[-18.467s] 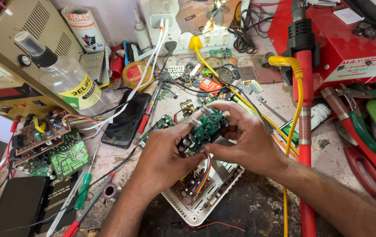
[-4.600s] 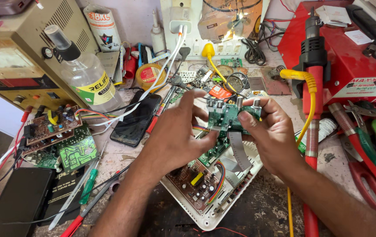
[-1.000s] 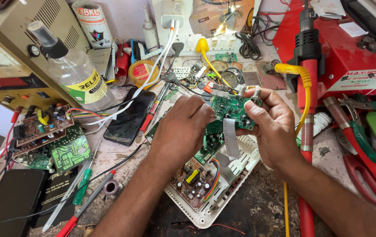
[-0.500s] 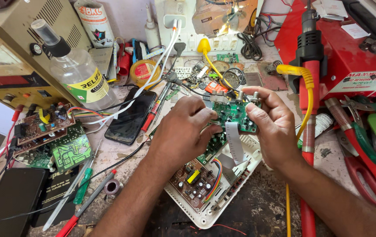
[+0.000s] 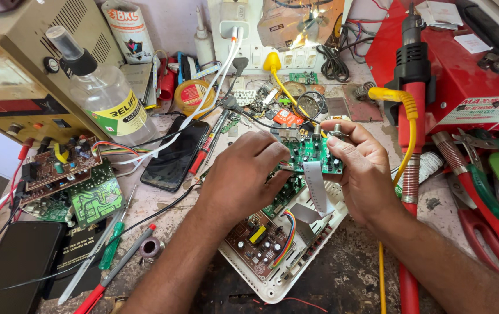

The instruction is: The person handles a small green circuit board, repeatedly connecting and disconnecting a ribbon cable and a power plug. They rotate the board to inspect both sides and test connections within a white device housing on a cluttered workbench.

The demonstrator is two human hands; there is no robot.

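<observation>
Both forearms reach forward, left hand (image 5: 243, 174) and right hand (image 5: 360, 168) curled inward, fingertips pinched close together.

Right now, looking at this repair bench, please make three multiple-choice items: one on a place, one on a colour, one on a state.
1. Where is the phone?
A. left of the hands
B. inside the white case
C. on the red box

2. What colour is the board that both hands hold?
A. blue
B. green
C. white

3. How is the white case?
A. closed
B. open, with boards showing
C. wrapped

Key: 1 A, it lies flat left of the left hand. 2 B, the green board sits between the left hand and the right hand. 3 B, a brown board is exposed inside.
</observation>
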